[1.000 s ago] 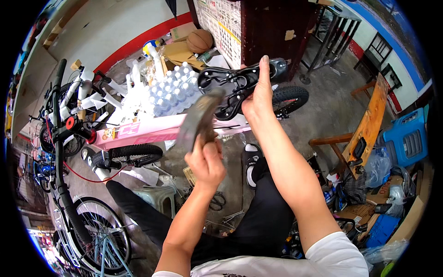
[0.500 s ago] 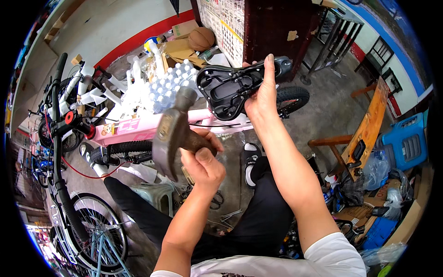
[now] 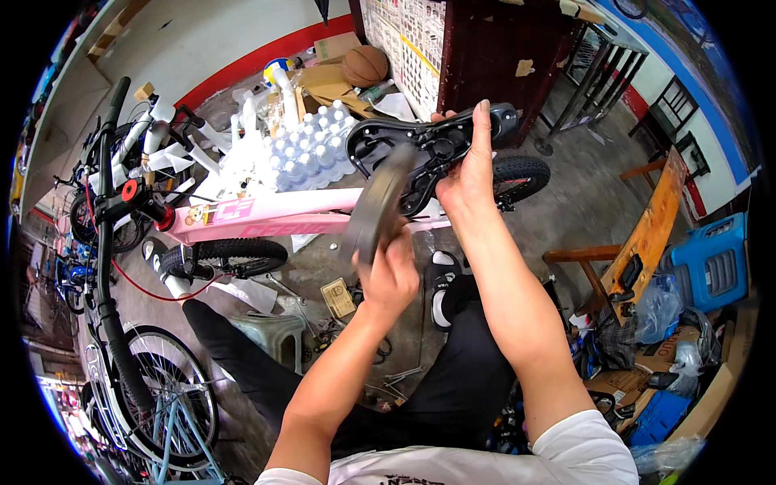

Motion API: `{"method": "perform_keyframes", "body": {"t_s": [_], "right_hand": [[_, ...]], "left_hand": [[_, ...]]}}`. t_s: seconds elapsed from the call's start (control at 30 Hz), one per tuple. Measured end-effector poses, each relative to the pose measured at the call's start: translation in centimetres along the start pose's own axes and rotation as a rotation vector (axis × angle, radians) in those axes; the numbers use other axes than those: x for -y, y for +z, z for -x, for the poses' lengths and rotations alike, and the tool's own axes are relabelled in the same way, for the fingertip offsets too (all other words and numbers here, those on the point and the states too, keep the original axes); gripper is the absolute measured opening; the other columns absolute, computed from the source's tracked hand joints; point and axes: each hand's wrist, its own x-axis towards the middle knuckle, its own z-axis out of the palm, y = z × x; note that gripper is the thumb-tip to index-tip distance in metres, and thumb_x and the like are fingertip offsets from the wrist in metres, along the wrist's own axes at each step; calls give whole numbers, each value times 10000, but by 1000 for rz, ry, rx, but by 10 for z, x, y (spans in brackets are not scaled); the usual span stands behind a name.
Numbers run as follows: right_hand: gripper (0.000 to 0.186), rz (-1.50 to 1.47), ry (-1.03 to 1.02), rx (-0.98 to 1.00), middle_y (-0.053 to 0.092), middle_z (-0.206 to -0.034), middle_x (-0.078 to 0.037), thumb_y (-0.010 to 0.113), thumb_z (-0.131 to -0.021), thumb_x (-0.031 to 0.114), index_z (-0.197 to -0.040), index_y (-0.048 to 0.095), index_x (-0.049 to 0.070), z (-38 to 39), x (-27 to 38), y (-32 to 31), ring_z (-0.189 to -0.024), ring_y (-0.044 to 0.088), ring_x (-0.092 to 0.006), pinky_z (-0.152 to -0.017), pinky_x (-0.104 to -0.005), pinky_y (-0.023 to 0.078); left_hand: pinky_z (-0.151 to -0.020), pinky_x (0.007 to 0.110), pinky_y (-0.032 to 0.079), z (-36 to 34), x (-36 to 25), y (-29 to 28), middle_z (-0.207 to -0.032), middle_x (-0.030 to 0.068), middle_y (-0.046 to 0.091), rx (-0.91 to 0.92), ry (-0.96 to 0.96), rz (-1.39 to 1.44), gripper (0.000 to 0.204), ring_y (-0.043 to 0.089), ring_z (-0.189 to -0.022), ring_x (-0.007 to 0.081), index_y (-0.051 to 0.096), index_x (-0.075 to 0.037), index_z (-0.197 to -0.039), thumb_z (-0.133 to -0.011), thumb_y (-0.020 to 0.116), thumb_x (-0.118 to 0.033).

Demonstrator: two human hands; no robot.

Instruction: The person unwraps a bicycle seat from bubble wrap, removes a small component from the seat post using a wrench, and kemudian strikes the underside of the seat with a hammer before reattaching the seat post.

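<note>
My left hand (image 3: pixel 390 279) is closed around the handle of a hammer (image 3: pixel 377 206), whose head is smeared by motion and overlaps the saddle's edge in this view. Whether the hammer touches the saddle, I cannot tell. A black bicycle saddle (image 3: pixel 436 149) is gripped in my right hand (image 3: pixel 469 178), its hollow underside and rails turned toward me, its nose pointing right. My right thumb lies along its near side; the other fingers are mostly hidden behind it. Below the saddle runs the pink frame (image 3: pixel 283 212) of a bicycle, with a black handlebar (image 3: pixel 103 210) at left.
Shrink-wrapped bottles (image 3: pixel 311 149), a basketball (image 3: pixel 364 66) and cardboard lie beyond the frame. A green plastic stool (image 3: pixel 275 335) and loose wrenches (image 3: pixel 402 376) are near my legs. At right stand a wooden bench (image 3: pixel 647 230) and a blue plastic stool (image 3: pixel 711 263).
My left hand has swung the hammer right and toward the saddle. The saddle stays in my right hand. The whole view has shifted slightly.
</note>
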Motion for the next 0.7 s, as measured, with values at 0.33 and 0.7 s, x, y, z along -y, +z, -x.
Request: {"method": "perform_keyframes", "body": {"t_s": [0.33,0.7], "right_hand": [[602,-36,35,-51,664,-985,-71,737,-882,603,-1163,626,82,-3,-2,4,-901,649,-182,-816,-376,572],[676,20,-2,-42,675,-985,-85,717,-858,668,-1068,643,30,-7,-3,-3,-921,668,-212,-902,-418,561]], "left_hand": [[-548,309,460,24,29,-5,-740,104,552,-76,168,25,299,522,-586,173,521,41,-1140,-1068,493,-248],[-555,410,486,15,0,-9,-776,153,646,10,155,-167,165,618,-612,374,677,-1,-966,-899,618,-139]]}}
